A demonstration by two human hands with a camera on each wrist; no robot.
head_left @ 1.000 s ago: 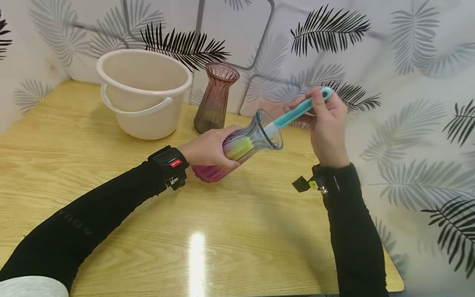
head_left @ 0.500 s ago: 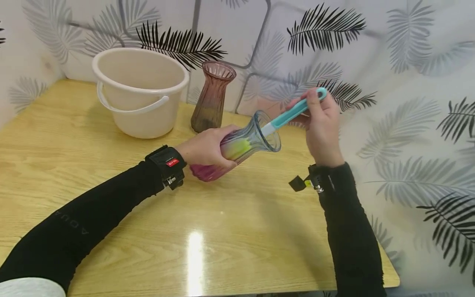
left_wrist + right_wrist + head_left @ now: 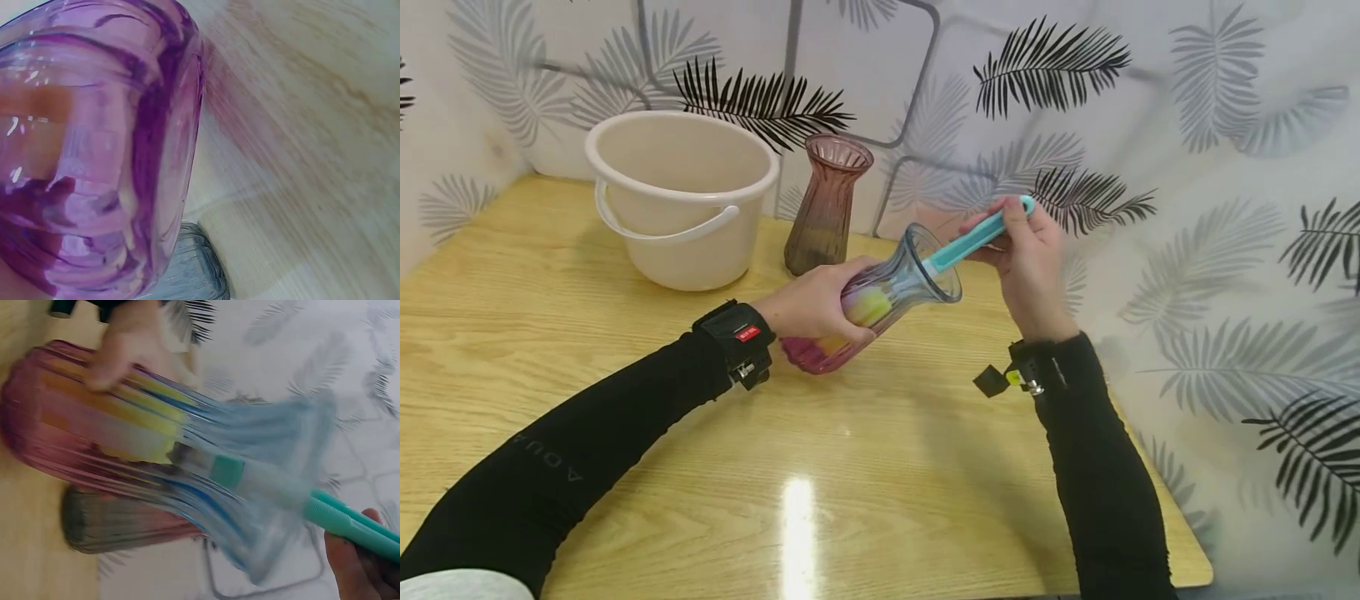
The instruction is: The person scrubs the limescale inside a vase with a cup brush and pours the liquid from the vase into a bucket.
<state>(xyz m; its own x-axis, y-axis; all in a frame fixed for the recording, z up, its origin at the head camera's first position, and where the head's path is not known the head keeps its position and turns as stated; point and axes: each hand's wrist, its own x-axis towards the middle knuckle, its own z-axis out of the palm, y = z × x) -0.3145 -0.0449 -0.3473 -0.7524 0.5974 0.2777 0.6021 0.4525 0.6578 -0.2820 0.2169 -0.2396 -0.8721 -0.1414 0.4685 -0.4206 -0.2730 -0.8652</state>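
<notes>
My left hand (image 3: 816, 307) grips a glass vase (image 3: 907, 283) round its body. The vase is tilted, its flared bluish mouth toward the upper right and its pink-purple base at the lower left. Inside it sits the yellow sponge head of a bottle brush (image 3: 973, 242), partly hidden by my left fingers in the head view. The teal handle comes out through the mouth, and my right hand (image 3: 1032, 265) pinches it near its hanging-hole end. In the right wrist view the sponge (image 3: 140, 422) shows through the glass; the left wrist view shows the purple vase base (image 3: 106, 144) close up.
A cream bucket (image 3: 688, 242) with a white handle stands at the back left of the wooden table (image 3: 700, 483). Beside it is a second, pinkish-brown glass vase (image 3: 823, 208), upright near the leaf-patterned wall covering (image 3: 1217, 275).
My right hand has moved left and slightly down, pushing the brush deeper into the vase. Less of the handle sticks out past the mouth. My left hand keeps its grip.
</notes>
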